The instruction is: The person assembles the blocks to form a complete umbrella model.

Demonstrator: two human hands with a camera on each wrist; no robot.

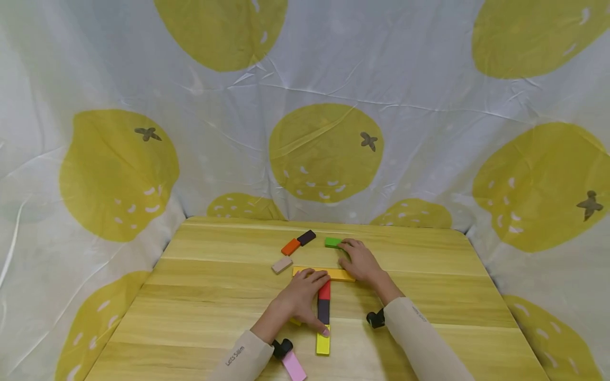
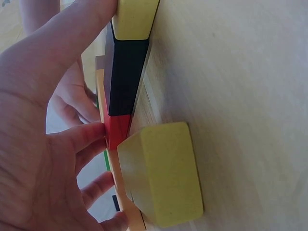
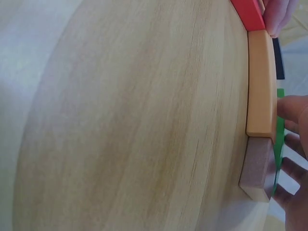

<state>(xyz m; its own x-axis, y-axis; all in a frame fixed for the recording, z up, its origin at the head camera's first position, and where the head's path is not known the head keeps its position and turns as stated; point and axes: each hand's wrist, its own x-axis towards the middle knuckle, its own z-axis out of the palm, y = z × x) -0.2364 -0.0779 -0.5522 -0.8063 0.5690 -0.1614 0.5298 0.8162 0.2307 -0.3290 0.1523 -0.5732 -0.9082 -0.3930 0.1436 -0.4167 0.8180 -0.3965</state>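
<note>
Left hand [image 1: 301, 297], seen from the head, reaches in over the counter [image 1: 200, 307] palm down, fingers stretched forward and thumb spread back toward the body. Its thumb rests on the yellow block [image 1: 323, 346] and its fingers lie by the red block [image 1: 324, 290] and the orange bar [image 1: 340, 274]; it is relaxed, clasping nothing. Between red and yellow sits the black block [image 1: 323, 311], the three in a line running from the bar toward the person. The right hand [image 1: 361, 263] bends inward beyond the bar, fingertips on the green block [image 1: 332, 242]; whether it grips, I cannot tell. A deep-orange block [image 1: 290, 246], a dark block [image 1: 307, 238] and a pale block [image 1: 282, 264] lie to the left, with a pink block [image 1: 294, 366] by the left wrist.

From the left wrist, a second yellow block [image 2: 171, 175], mostly covered in the head view, stands out beside the row, and fingertips meet the red side.

From the right wrist, a mauve-brown block [image 3: 258, 163] appears against the bar's end, hidden from the head by the right arm or hand.
</note>
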